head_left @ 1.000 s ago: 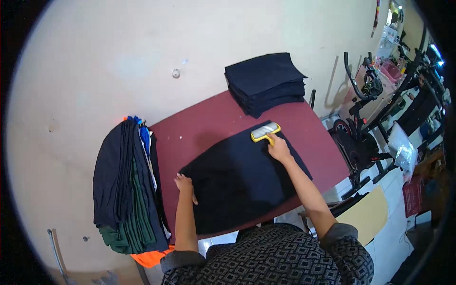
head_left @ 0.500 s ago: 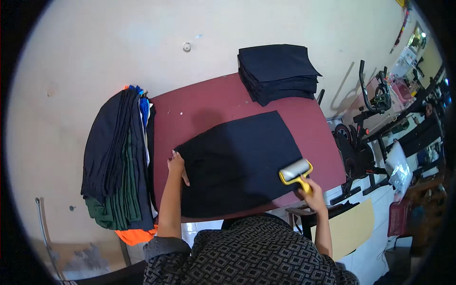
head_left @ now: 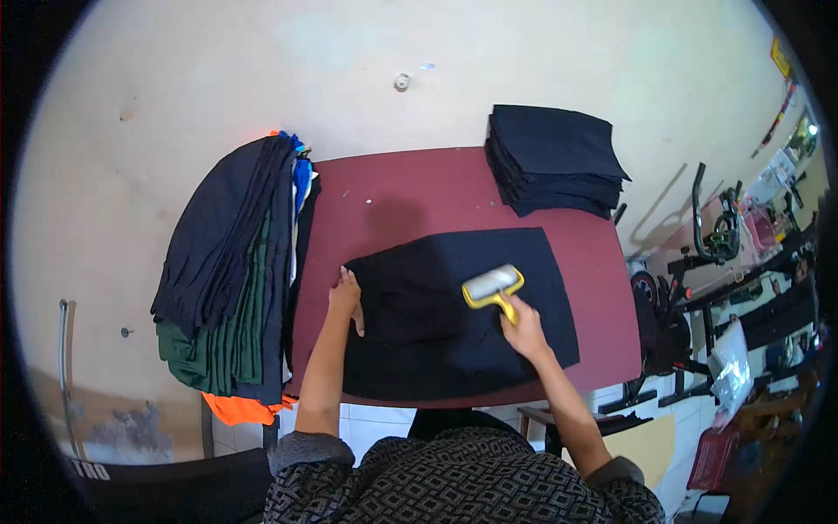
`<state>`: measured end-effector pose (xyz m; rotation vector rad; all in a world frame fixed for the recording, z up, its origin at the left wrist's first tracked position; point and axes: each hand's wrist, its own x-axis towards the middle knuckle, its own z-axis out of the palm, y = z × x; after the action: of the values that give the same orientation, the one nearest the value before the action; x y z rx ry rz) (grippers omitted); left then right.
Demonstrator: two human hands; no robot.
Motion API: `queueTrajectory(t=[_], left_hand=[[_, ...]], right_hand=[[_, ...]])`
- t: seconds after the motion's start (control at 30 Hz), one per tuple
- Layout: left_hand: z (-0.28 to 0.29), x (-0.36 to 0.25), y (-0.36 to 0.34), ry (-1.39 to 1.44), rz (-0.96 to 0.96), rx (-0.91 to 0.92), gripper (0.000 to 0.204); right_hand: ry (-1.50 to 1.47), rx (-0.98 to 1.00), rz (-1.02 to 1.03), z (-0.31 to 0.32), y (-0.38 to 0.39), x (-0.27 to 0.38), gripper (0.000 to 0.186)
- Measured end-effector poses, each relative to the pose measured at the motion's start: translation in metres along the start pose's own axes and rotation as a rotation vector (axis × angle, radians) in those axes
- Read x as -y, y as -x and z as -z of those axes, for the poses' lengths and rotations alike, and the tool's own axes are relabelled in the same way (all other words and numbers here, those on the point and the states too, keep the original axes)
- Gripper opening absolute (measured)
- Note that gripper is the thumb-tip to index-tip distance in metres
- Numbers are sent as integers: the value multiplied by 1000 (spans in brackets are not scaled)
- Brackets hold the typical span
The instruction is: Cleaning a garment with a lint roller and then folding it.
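A black piece of folded cloth, perhaps a garment (head_left: 454, 341), lies flat on the maroon tabletop (head_left: 602, 288). My left hand (head_left: 347, 299) rests at its upper left edge, thumb and fingers apart, pressing on the fabric. In my right hand (head_left: 524, 325) is the yellow handle of a roller (head_left: 491, 284), whose pale cylinder is over the middle-right of the cloth. Behind it, at the back right of the table, sits a tall stack of black cloth pieces (head_left: 554, 144).
Dark, green and orange garments (head_left: 214, 244) hang at the table's left side. At the right stand an exercise bike (head_left: 655, 323), a clear plastic bag (head_left: 731, 358), a red basket (head_left: 711, 458) and a pale yellow board (head_left: 642, 437). A metal bar (head_left: 65, 375) is on the left wall.
The roller moved from the cloth's upper right down to the lower right edge, then back up and left toward the middle. My left hand stays at the left edge. The view has shifted.
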<state>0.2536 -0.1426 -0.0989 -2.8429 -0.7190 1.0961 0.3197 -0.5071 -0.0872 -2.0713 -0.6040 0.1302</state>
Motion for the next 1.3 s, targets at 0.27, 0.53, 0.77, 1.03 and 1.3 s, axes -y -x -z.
queueTrajectory(t=[0.27, 0.53, 0.77, 1.03, 1.3], left_hand=[[-69, 23, 36, 819, -203, -371, 106], [-118, 1, 77, 810, -53, -842, 50], [-119, 6, 75, 777, -41, -885, 56], [-114, 2, 79, 790, -33, -868, 59], [-103, -8, 82, 800, 43, -795, 60]], right_hand=[[-12, -1, 57, -42, -79, -7, 48], [-155, 237, -122, 70, 78, -20, 46], [-265, 192, -333, 112, 149, -36, 47], [-223, 358, -144, 50, 23, -20, 46], [-204, 310, 277, -65, -119, -11, 53]])
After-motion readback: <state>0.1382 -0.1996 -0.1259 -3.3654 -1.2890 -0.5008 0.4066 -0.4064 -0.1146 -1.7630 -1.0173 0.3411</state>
